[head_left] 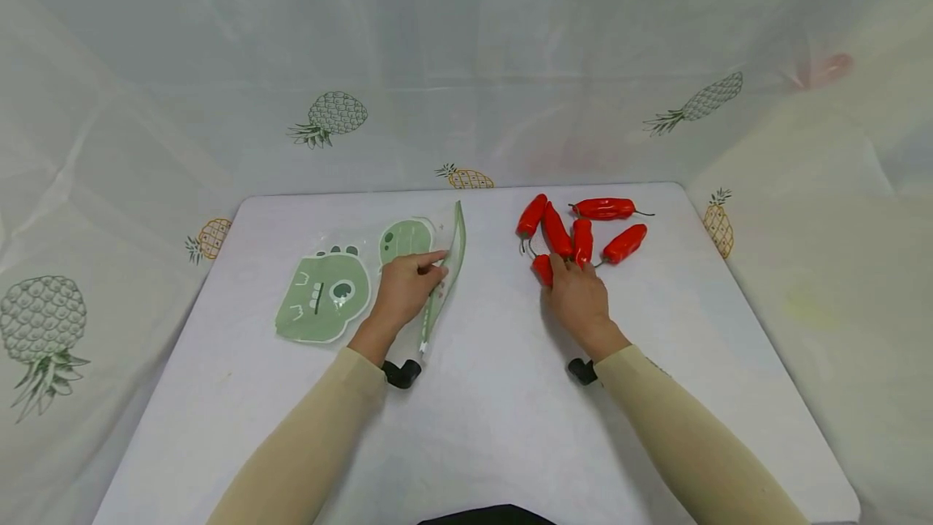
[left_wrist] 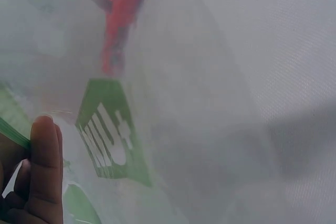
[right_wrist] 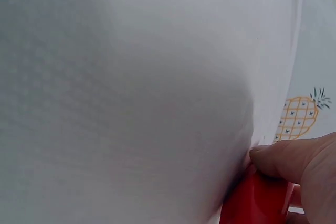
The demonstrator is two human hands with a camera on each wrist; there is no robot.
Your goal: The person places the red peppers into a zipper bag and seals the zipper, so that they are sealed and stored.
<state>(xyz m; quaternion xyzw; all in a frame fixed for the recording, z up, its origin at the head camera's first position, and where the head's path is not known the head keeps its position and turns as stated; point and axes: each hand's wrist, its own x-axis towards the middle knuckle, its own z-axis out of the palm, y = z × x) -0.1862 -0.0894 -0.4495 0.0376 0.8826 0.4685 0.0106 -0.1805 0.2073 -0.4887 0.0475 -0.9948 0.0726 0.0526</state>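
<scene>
My left hand (head_left: 403,288) pinches the raised right edge of a clear zip bag (head_left: 321,298) printed with a green dinosaur. The left wrist view shows that edge's green zip strip (left_wrist: 13,132) between thumb and fingers. To the right, my right hand (head_left: 581,305) grips a red chili pepper (head_left: 543,268) at the near side of a group of peppers. Seen from the right wrist, the thumb lies on the glossy pepper (right_wrist: 257,198); its far part is hidden by the hand.
Several more red peppers, among them one lying crosswise (head_left: 605,208) and one at the right (head_left: 624,244), lie just beyond my right hand. A white table (head_left: 488,395) carries everything. Pineapple-printed sheeting (head_left: 466,104) stands around its back and sides.
</scene>
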